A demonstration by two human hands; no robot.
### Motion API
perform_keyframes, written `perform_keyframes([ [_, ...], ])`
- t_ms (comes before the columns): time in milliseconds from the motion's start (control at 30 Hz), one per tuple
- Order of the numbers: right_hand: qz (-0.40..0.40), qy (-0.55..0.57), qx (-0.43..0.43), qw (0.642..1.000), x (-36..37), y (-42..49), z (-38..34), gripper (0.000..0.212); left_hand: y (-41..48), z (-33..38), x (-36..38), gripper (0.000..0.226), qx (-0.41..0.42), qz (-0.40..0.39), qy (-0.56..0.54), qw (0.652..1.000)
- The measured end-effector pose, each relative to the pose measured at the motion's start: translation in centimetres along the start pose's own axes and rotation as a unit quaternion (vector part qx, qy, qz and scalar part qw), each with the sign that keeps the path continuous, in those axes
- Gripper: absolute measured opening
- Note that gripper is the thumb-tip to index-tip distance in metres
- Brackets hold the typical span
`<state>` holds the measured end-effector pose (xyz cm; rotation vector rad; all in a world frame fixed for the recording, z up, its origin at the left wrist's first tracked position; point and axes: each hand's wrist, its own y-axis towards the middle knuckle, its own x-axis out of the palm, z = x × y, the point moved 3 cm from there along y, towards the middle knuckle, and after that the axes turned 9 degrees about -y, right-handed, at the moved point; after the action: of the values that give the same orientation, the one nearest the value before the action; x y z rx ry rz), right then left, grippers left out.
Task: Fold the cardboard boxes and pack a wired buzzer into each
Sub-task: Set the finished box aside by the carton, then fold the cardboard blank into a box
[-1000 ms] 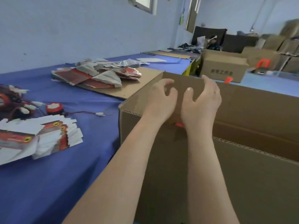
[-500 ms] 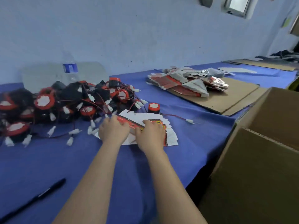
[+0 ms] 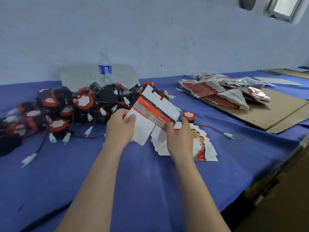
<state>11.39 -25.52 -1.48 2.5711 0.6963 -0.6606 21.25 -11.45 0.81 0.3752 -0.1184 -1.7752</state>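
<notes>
I hold one flat, unfolded red-and-white box blank tilted up above the blue table. My left hand grips its left edge, thumb on the white flap. My right hand pinches its lower right edge. Under it lies a fanned stack of flat box blanks. A heap of black-and-red wired buzzers with white plugs sits to the left. One single buzzer stands just beyond my right hand, its wire trailing right.
A second pile of flat blanks lies on a brown cardboard sheet at the right. A water bottle stands against the wall. The rim of a big brown carton is at the lower right.
My view swung from the big carton to the table. Both hands went to the stack of blanks, then lifted one blank off it and tilted it upward.
</notes>
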Motion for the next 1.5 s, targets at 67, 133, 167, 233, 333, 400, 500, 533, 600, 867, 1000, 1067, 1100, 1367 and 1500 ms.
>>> perform_keyframes([
  [67,-0.041,0.116,-0.019,0.992,1.4,-0.6,-2.3,0.045,-0.2,-0.2,-2.5,0.012,-0.001,0.022,-0.038,0.999],
  [133,-0.063,0.178,-0.037,0.981,3.1,-1.3,-4.5,0.045,-0.6,-1.1,-5.3,0.009,0.002,0.04,-0.024,0.999],
  [167,-0.072,0.201,-0.038,0.976,4.1,-1.9,-5.5,0.049,-1.0,-1.6,-6.7,0.012,0.015,0.045,0.006,0.999],
  [233,-0.093,0.216,-0.054,0.97,6.1,-3.2,-7.3,0.05,-1.6,-2.7,-9.5,0.032,0.05,0.053,0.062,0.995],
  [333,-0.124,0.2,-0.132,0.963,9.2,-5.9,-9.5,0.047,-2.7,-4.0,-12.9,0.057,0.064,0.065,0.05,0.995],
  [400,-0.143,0.195,-0.172,0.955,10.8,-7.5,-10.6,0.052,-3.4,-4.6,-14.5,0.062,0.036,0.089,-0.025,0.995],
  [500,-0.196,0.191,-0.212,0.938,13.1,-9.4,-11.7,0.058,-4.1,-5.4,-16.7,0.072,0.037,0.12,-0.097,0.987],
  [533,-0.213,0.191,-0.224,0.932,13.5,-9.7,-11.6,0.061,-4.2,-5.6,-16.8,0.067,0.045,0.122,-0.096,0.987],
  [600,-0.244,0.192,-0.246,0.918,14.5,-10.3,-11.6,0.064,-4.4,-6.1,-17.3,0.059,0.052,0.13,-0.092,0.986],
  [867,-0.282,0.182,-0.245,0.91,16.1,-10.5,-10.1,0.069,-4.4,-6.5,-16.9,0.084,0.081,0.163,-0.053,0.982],
  [1000,-0.287,0.193,-0.245,0.906,15.9,-10.8,-10.1,0.067,-4.4,-6.7,-16.4,0.085,0.08,0.178,-0.042,0.98],
  [1067,-0.269,0.207,-0.24,0.909,15.6,-10.9,-10.2,0.064,-4.3,-6.6,-16.1,0.081,0.081,0.188,-0.032,0.978],
  [1100,-0.247,0.208,-0.234,0.917,15.5,-10.9,-10.2,0.062,-4.4,-6.7,-15.9,0.079,0.081,0.197,-0.022,0.977],
  [1367,-0.127,0.195,-0.176,0.956,14.9,-10.5,-9.5,0.042,-5.1,-6.1,-14.7,0.069,0.079,0.293,0.068,0.951],
  [1500,-0.132,0.203,-0.178,0.954,14.7,-10.6,-9.6,0.04,-5.2,-6.1,-14.9,0.071,0.077,0.282,0.016,0.956],
])
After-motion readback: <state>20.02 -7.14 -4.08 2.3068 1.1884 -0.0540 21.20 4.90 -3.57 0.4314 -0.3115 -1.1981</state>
